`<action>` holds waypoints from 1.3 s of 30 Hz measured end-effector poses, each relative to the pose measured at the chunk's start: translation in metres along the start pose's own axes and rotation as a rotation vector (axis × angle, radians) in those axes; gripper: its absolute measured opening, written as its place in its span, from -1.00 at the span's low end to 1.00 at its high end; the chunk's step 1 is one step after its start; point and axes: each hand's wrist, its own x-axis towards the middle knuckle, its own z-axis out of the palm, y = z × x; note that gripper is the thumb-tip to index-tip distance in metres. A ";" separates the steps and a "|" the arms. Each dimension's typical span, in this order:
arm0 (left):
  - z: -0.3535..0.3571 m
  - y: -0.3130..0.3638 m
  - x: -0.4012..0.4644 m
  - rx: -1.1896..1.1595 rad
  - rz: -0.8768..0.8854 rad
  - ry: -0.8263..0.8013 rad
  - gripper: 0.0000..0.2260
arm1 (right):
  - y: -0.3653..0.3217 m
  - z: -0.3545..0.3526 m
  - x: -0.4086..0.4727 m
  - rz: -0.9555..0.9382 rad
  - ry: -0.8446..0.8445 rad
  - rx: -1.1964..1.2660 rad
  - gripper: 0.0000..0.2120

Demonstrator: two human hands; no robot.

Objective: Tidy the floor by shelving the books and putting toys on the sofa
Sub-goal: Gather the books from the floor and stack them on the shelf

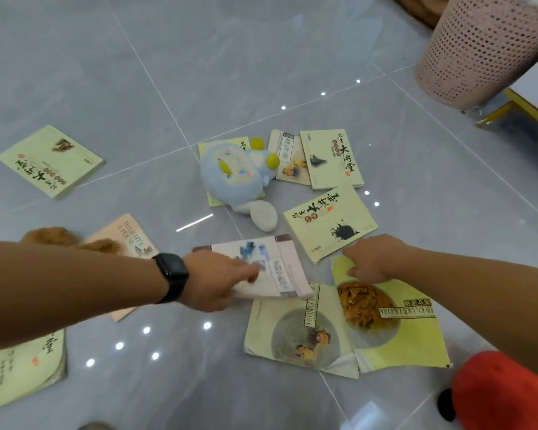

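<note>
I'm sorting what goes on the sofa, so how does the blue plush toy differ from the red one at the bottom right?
The blue plush toy is pale blue with yellow tips; the red plush toy is orange-red with a black patch. The blue one shows whole, mid-floor, lying on a yellow book; the red one is cut off by the frame's corner, below the right forearm. Both are soft toys on the grey tile floor, and neither hand touches them.

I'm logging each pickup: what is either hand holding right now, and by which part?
The left hand grips the pale pink book by its near left edge. The right hand holds nothing.
</note>
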 end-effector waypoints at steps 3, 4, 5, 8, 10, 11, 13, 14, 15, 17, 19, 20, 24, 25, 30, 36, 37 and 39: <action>0.039 0.006 -0.003 0.031 -0.022 -0.266 -0.34 | 0.007 -0.003 -0.002 0.020 0.033 0.025 -0.50; 0.044 0.001 -0.003 0.060 -0.027 -0.282 -0.31 | 0.008 -0.007 -0.004 0.018 0.038 0.039 -0.49; 0.046 -0.005 -0.002 0.090 -0.035 -0.267 -0.32 | 0.009 -0.011 -0.007 0.019 0.039 0.057 -0.46; 0.041 -0.029 0.000 0.143 -0.078 -0.223 -0.43 | 0.013 -0.020 -0.007 0.031 0.126 0.181 -0.42; 0.035 -0.043 0.003 0.102 -0.129 -0.222 -0.49 | 0.013 -0.023 -0.004 0.040 0.192 0.347 -0.39; 0.031 -0.046 0.006 0.022 -0.166 -0.209 -0.53 | 0.012 -0.023 0.000 0.036 0.212 0.442 -0.40; 0.020 -0.044 0.012 -0.293 -0.231 -0.124 -0.59 | 0.004 -0.027 0.005 0.011 0.251 0.641 -0.49; 0.015 -0.040 0.016 -0.514 -0.257 -0.074 -0.62 | -0.003 -0.030 0.007 -0.012 0.280 0.727 -0.54; 0.010 -0.034 0.021 -0.747 -0.277 -0.032 -0.63 | -0.010 -0.033 0.009 -0.037 0.307 0.789 -0.54; 0.003 -0.019 0.029 -1.121 -0.293 0.046 -0.62 | -0.027 -0.041 0.010 -0.091 0.326 0.824 -0.55; -0.002 -0.009 0.036 -1.261 -0.262 0.076 -0.54 | -0.046 -0.047 0.009 -0.164 0.350 0.782 -0.69; -0.003 -0.005 0.040 -1.277 -0.234 0.046 -0.49 | -0.056 -0.049 0.009 -0.190 0.363 0.761 -0.72; -0.001 0.002 0.044 -1.247 -0.181 -0.107 -0.63 | -0.084 -0.049 0.009 -0.248 0.389 0.855 -0.73; 0.000 0.002 0.043 -1.240 -0.173 -0.103 -0.71 | -0.085 -0.049 0.010 -0.255 0.380 0.845 -0.73; 0.004 0.001 0.037 -1.392 -0.217 -0.053 -0.89 | -0.077 -0.030 0.024 -0.204 0.456 0.877 -0.55; 0.014 -0.002 0.036 -1.881 -0.327 0.100 -0.87 | -0.056 0.019 0.043 0.089 -0.077 1.236 0.07; 0.013 -0.003 0.037 -1.916 -0.330 0.109 -0.86 | -0.055 0.025 0.040 0.048 -0.185 1.302 0.07; 0.011 -0.006 0.038 -1.927 -0.331 0.086 -0.82 | -0.060 0.035 0.036 0.048 -0.205 1.361 -0.19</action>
